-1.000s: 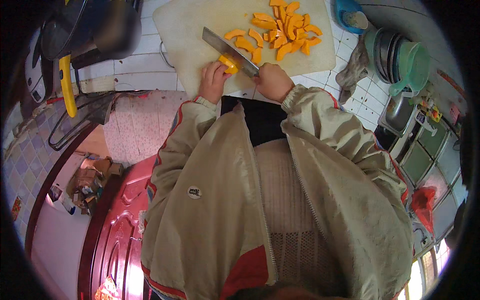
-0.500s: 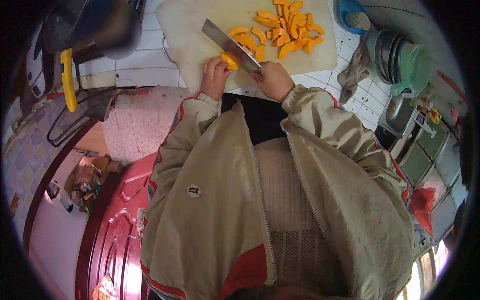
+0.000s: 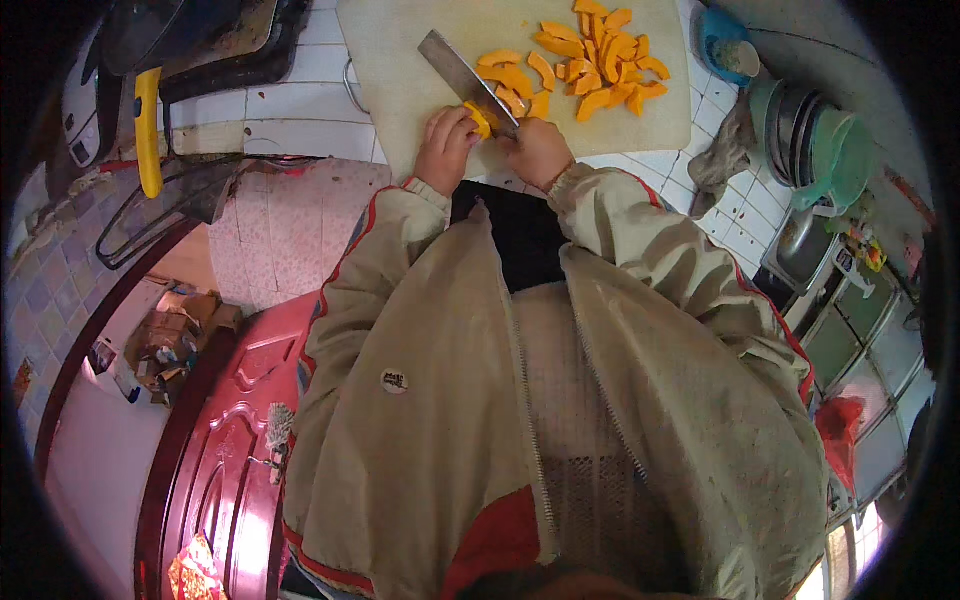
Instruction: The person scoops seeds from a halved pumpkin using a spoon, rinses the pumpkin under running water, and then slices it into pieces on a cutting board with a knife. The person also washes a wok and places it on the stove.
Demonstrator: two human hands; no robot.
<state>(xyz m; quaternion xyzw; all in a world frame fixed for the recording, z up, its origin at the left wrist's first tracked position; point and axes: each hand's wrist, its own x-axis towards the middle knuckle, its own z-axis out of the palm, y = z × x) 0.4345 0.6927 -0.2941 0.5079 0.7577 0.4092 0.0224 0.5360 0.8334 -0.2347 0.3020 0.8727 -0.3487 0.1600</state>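
My left hand (image 3: 445,148) is closed on a small yellow-orange chunk of pumpkin (image 3: 478,120), holding it down on the pale cutting board (image 3: 395,75). In my right hand (image 3: 538,152) is the handle of a cleaver (image 3: 465,80), gripped with the fingers wrapped round it. Its broad grey blade slants up to the left, right beside the chunk and close to my left fingertips. Beyond the blade lie several cut pumpkin slices (image 3: 507,77), and a larger heap of pumpkin pieces (image 3: 608,60) spreads over the board's far right part.
Left of the board, a pan with a yellow handle (image 3: 148,130) sits by the stove. On the right are a grey cloth (image 3: 722,160), a blue container (image 3: 728,45), stacked basins with a green colander (image 3: 845,160), and a metal sink (image 3: 803,240). White tiles (image 3: 305,110) surround the board.
The view has shifted, so the board sits farther right in it. The cleaver still stands against the pumpkin chunk, and both hands keep their grips.
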